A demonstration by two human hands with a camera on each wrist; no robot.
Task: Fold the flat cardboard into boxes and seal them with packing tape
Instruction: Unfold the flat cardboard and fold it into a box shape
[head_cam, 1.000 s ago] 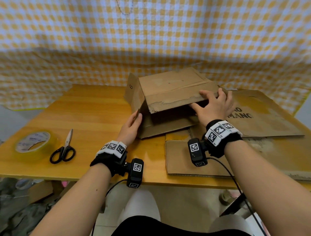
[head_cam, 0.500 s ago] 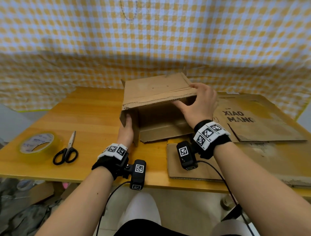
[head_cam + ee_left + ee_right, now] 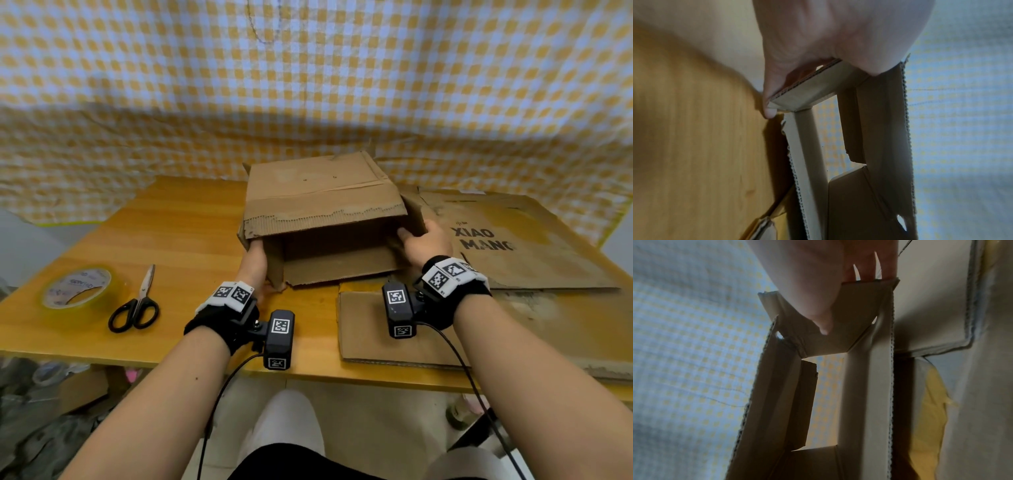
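- The cardboard box (image 3: pixel 322 219) is brown corrugated board, opened into a rectangular tube, with ragged fluted edges on its flaps and a strip of old tape across its upper panel.
- It lies on its side in the middle of the wooden table (image 3: pixel 178 233), its long axis running left to right and its open mouth facing the near edge; both wrist views show checked cloth through the open far end.
- The left hand (image 3: pixel 255 263) grips the left side flap, thumb inside and fingers (image 3: pixel 769 104) curled round the flap's outer face.
- The right hand (image 3: pixel 424 240) pinches the right side flap, thumb inside and fingers behind.
- Flat cardboard sheets (image 3: pixel 513 260), one printed XIAO MANG, lie to the right, partly under the box.
- A roll of clear packing tape (image 3: pixel 77 287) and black-handled scissors (image 3: pixel 137 305) lie well to the left, near each other.
- A yellow and white checked cloth (image 3: pixel 308 85) hangs behind the table.
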